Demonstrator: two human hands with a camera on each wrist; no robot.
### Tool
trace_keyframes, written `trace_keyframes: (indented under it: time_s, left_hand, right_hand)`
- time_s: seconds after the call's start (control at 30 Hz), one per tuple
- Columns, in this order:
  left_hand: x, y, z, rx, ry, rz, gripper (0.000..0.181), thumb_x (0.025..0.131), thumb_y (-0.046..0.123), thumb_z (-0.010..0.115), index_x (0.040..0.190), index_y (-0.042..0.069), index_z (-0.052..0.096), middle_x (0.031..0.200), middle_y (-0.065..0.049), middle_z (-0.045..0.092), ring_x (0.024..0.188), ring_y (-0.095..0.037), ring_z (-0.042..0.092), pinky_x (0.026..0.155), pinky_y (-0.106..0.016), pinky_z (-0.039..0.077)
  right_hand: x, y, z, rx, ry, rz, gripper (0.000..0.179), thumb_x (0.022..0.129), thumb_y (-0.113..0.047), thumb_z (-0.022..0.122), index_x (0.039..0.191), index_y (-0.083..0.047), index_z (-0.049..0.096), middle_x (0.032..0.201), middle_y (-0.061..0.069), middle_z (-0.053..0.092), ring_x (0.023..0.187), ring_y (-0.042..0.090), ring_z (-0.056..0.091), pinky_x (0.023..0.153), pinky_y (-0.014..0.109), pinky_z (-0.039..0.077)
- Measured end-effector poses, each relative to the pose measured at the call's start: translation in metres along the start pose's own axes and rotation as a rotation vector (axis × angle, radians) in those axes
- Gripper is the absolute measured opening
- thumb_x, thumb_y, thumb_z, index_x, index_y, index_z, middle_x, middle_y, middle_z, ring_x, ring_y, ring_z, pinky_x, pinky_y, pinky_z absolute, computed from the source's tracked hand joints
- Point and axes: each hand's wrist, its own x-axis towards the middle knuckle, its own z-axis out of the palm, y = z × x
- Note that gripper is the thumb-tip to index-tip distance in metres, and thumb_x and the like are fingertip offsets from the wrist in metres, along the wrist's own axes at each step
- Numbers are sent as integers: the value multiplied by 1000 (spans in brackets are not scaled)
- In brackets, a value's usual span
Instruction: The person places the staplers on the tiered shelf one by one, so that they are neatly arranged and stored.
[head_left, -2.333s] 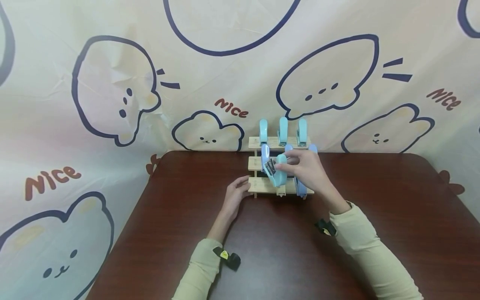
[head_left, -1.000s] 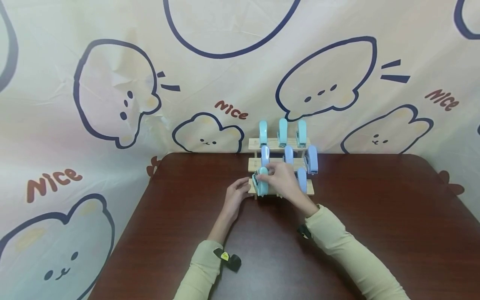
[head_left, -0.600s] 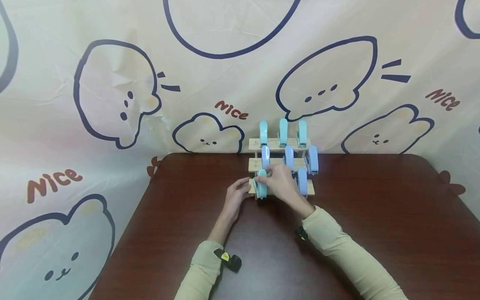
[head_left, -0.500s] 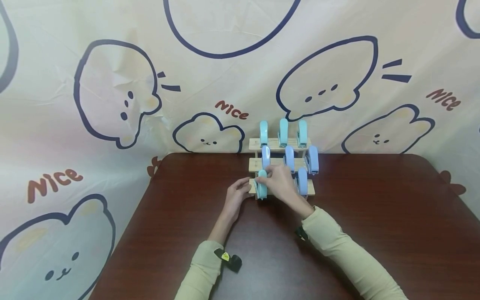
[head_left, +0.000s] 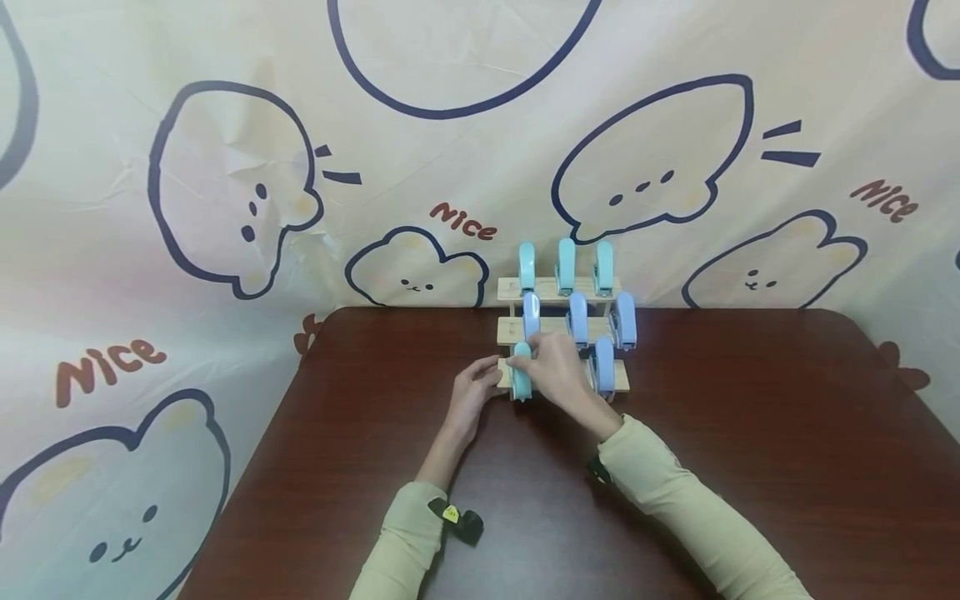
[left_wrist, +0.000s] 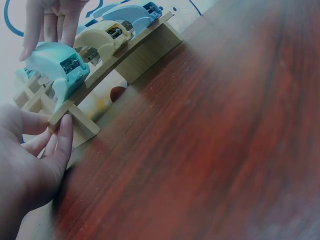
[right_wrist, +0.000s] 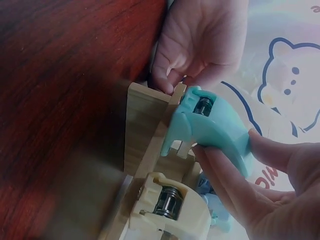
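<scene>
Thumb and fingers of my right hand (head_left: 558,367) pinch a small teal stapler (head_left: 521,372). It sits at the left end of the lowest slat of a stepped wooden rack (head_left: 621,375). In the right wrist view this stapler (right_wrist: 220,127) has an arched plastic body and ribbed metal in a window. My left hand (head_left: 471,393) pinches the left end of that slat, plainest in the left wrist view, where the left hand (left_wrist: 35,155) is large. Beside the teal stapler stands a cream stapler (right_wrist: 195,215), hidden behind my right hand in the head view.
A blue stapler (head_left: 603,364) stands at the lowest slat's right. Blue staplers (head_left: 624,318) line the middle slat, teal staplers (head_left: 566,265) the top one. The rack stands on a dark wooden table (head_left: 360,400), before a patterned cloth (head_left: 450,167).
My right hand has carried the teal stapler left and down, from tilted above the rack onto the left end of the lowest slat. It has shifted slightly since. My left hand stays put.
</scene>
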Motion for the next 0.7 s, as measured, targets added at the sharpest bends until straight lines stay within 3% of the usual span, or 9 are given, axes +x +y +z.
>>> trace_keyframes:
  time_s: [0.2, 0.37, 0.57, 0.7]
  left_hand:
    - [0, -1, 0, 6, -1, 6, 40, 100, 2, 58, 137, -13, 56, 129, -29, 63, 94, -17, 66, 83, -28, 59]
    - [1, -1, 0, 9, 6, 3, 39, 100, 2, 58, 136, -13, 57, 128, -28, 64, 94, -16, 66, 83, -28, 59]
    - [1, -3, -1, 3, 0, -5, 39, 100, 2, 58, 137, -13, 57, 130, -28, 63, 96, -16, 67, 85, -28, 59]
    - [0, -1, 0, 18, -5, -4, 39, 101, 2, 58, 137, -11, 57, 130, -27, 63, 98, -17, 67, 86, -29, 59]
  right_hand:
    - [-1, 2, -1, -21, 29, 12, 44, 92, -18, 81, 61, -10, 50, 50, -2, 37, 44, 10, 36, 43, 22, 27]
    - [-1, 2, -1, -13, 29, 12, 39, 93, -17, 80, 65, -7, 55, 50, 0, 41, 43, 11, 39, 43, 22, 28]
    - [-3, 4, 1, -27, 29, 12, 24, 93, -19, 81, 86, 0, 68, 54, 1, 48, 45, 12, 45, 42, 22, 34]
    - [-3, 6, 1, -10, 61, -31, 29, 92, -15, 80, 108, 6, 70, 58, 3, 54, 45, 12, 47, 42, 24, 36]
